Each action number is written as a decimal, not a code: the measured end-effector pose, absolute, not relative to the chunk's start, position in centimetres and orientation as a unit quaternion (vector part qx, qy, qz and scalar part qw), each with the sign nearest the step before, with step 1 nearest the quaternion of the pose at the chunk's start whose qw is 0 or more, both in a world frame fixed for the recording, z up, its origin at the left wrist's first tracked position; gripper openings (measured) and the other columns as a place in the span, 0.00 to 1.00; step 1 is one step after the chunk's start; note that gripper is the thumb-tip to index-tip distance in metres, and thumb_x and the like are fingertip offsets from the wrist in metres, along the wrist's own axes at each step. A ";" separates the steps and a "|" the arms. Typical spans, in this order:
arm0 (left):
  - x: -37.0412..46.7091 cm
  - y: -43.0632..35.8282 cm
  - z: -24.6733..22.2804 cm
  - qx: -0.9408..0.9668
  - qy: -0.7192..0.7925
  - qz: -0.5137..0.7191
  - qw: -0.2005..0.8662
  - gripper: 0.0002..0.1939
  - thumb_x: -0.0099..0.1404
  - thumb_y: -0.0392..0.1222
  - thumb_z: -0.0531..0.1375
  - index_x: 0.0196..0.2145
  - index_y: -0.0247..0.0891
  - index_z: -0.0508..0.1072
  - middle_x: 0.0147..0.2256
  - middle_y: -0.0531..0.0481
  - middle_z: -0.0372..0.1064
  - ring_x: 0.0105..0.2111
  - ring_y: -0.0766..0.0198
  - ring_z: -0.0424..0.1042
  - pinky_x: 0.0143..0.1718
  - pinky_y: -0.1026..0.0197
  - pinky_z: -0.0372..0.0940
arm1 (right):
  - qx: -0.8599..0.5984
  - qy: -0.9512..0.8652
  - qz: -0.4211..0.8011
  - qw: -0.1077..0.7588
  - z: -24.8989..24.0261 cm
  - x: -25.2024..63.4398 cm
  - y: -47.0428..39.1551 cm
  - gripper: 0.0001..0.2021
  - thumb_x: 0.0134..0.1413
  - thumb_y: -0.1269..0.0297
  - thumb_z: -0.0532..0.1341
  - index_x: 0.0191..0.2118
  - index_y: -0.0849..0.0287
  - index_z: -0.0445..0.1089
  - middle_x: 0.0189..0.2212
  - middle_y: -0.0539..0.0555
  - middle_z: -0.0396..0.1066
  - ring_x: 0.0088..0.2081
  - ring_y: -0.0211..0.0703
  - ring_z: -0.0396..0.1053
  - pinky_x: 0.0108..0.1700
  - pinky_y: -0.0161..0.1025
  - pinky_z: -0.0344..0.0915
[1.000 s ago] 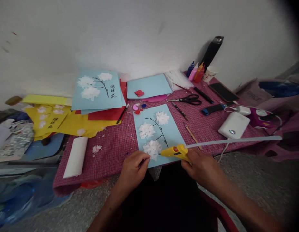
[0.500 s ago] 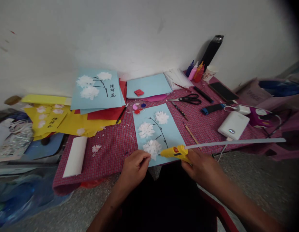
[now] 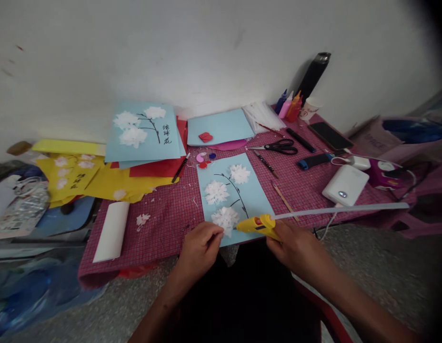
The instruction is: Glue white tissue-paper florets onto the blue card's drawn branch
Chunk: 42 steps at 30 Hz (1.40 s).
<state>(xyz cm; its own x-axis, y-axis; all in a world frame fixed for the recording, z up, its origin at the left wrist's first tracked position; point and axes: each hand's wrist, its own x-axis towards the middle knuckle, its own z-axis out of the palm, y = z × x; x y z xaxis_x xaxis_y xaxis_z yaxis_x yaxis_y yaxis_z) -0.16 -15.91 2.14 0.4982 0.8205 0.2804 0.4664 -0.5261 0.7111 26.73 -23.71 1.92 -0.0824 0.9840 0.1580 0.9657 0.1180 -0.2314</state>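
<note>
A yellow hot glue gun [image 3: 257, 224] is gripped in my right hand [image 3: 296, 244], with a long pale glue stick [image 3: 342, 209] jutting out of its back to the right. Its nozzle meets the right edge of the lowest white paper flower [image 3: 225, 217]. At that flower's lower left, my left hand [image 3: 199, 247] is closed, thumb and fingertips pinching its edge. The flower lies on a light blue sheet [image 3: 258, 202], below two more white flowers and a drawn black branch [image 3: 237, 190].
Scissors [image 3: 278, 146], a pencil [image 3: 285, 197], a brush and a white power bank [image 3: 345, 186] lie to the right. Paint bottles [image 3: 294, 108] and a black flask [image 3: 314, 76] stand behind. At left are a finished flower card [image 3: 142, 147], yellow paper and a white paper roll [image 3: 112, 233].
The glue gun and my right hand have shifted very slightly left, and the rear end of the glue stick has moved left too. My left hand stays at the flower.
</note>
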 end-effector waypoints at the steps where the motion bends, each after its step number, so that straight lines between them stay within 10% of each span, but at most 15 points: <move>1: -0.1 -15.9 2.2 0.817 0.394 0.309 0.286 0.06 0.70 0.34 0.60 0.39 0.42 0.76 0.36 0.50 0.78 0.38 0.62 0.77 0.42 0.60 0.71 | -0.662 -0.735 0.033 0.140 1.9 26.7 -23.7 0.06 0.60 0.67 0.57 0.40 0.58 0.70 0.34 0.56 0.76 0.31 0.48 0.75 0.32 0.40 0.64; 42: 4.7 -16.6 0.8 0.888 0.428 0.156 0.062 0.10 0.70 0.34 0.58 0.30 0.40 0.74 0.30 0.48 0.69 0.32 0.58 0.69 0.32 0.57 0.62 | -0.679 -0.711 0.006 0.180 1.9 28.3 -24.4 0.04 0.60 0.66 0.59 0.38 0.58 0.70 0.34 0.57 0.77 0.31 0.48 0.76 0.32 0.41 0.65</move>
<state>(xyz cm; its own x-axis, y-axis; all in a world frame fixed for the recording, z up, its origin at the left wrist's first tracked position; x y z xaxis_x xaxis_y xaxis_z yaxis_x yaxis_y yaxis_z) 4.71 -16.61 0.79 0.5847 0.7795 0.2247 0.7409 -0.6260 0.2433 28.28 -24.37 1.92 -0.0124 0.9687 0.2478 0.9647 0.0768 -0.2519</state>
